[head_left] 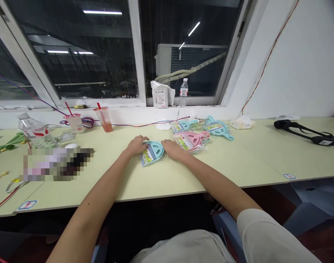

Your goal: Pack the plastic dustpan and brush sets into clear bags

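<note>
A light-blue mini dustpan and brush set [154,152] in a clear plastic bag lies on the table in front of me. My left hand [137,145] grips its upper left edge, fingers curled on the bag. At its right end, my right hand [173,149] closes over the side where the handle would be, so that part is hidden. Just beyond my right hand lies a pink bagged dustpan set [191,140], overlapping another blue one. Two more blue sets, one [185,125] behind the pink one and one [217,127] farther right, rest near the wall.
Two cups with red straws [103,118] and a large plastic bottle [35,131] stand on the left. A tissue pack [242,122] and a black strapped headset [306,133] lie right. On the sill are a white package [160,95] and a water bottle [183,93].
</note>
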Available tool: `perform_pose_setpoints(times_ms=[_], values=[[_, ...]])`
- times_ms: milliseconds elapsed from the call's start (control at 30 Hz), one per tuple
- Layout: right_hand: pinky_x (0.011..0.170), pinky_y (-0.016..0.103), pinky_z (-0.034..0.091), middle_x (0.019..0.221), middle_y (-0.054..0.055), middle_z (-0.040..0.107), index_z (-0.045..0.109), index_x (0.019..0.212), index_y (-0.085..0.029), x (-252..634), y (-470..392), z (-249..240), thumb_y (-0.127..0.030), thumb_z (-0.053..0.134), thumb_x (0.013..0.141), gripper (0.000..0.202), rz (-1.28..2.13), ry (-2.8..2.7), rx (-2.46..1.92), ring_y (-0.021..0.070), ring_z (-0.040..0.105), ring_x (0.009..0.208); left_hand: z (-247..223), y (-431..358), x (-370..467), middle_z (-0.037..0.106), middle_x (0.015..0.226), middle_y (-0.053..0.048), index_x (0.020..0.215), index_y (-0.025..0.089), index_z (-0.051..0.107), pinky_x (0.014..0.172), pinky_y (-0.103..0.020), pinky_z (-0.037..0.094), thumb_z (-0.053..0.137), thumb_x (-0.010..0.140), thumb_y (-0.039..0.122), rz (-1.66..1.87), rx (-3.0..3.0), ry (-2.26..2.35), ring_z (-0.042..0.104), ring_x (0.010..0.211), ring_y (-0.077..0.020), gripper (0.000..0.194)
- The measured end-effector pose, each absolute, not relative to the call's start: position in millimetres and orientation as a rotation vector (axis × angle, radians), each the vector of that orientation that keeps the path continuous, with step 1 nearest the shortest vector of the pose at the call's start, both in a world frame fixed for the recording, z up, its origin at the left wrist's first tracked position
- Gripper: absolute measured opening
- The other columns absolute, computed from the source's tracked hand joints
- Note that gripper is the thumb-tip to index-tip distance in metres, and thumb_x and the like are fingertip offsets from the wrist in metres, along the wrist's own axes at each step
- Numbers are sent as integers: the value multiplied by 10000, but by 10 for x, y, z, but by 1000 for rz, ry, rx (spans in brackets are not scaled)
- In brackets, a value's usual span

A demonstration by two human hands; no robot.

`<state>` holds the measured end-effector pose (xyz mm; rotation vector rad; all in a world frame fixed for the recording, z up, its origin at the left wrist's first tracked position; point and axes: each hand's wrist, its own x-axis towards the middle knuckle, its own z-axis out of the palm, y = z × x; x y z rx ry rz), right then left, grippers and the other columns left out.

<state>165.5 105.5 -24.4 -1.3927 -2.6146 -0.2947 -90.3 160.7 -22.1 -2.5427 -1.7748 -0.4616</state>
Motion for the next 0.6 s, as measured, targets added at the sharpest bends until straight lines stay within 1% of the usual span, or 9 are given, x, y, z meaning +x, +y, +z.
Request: perform_pose_setpoints(times_ms=[100,200,267,333,467,533,600], values=[[951,348,466,1207,157,658,579,1215,-155,1696,1047,-284,82,420,868,449,-265,-2575,-1388,274,591,1151,-293,1598,-1004,715,1269,-43,1273,313,716,1086,-352,459,445,923,231,-555,-2587,-1730,604,1231,-254,451],[986,347,446,1205,148,664,590,1207,-163,1719,1045,-295,81,412,884,442,-246,-2559,-1378,263,584,1159,-332,1588,-1058,743,1225,-32,1224,279,734,1057,-328,477,426,903,191,-673,-2618,-1724,627,1187,-239,454],[969,339,450,1204,145,666,594,1202,-164,1719,1041,-291,79,417,884,438,-242,-2553,-1399,260,584,1159,-343,1581,-1057,744,1191,-48,1181,257,739,1032,-336,493,438,887,182,-721,-2611,-1713,639,1148,-240,427],[936,331,460,1202,142,667,591,1204,-162,1714,1037,-286,75,426,877,436,-248,-2545,-1428,260,589,1154,-348,1576,-1046,736,1152,-65,1116,247,748,1018,-359,504,452,874,183,-736,-2605,-1679,641,1116,-250,387],[909,331,471,1189,137,669,585,1212,-153,1708,1035,-278,64,439,881,422,-275,-2529,-1462,263,603,1138,-342,1567,-1050,726,1095,-88,909,235,758,994,-398,510,457,859,189,-728,-2617,-1586,634,1080,-274,309],[904,327,476,1199,142,666,581,1221,-154,1708,1036,-272,65,441,883,426,-267,-2522,-1506,264,603,1155,-327,1562,-1071,730,1096,-98,830,229,751,975,-400,513,449,857,186,-713,-2606,-1570,632,1069,-279,307],[910,322,478,1223,150,661,576,1236,-159,1708,1035,-262,68,446,886,437,-251,-2516,-1557,262,600,1180,-303,1562,-1098,738,1122,-103,797,224,756,963,-408,511,447,865,201,-685,-2582,-1569,627,1058,-288,317]])
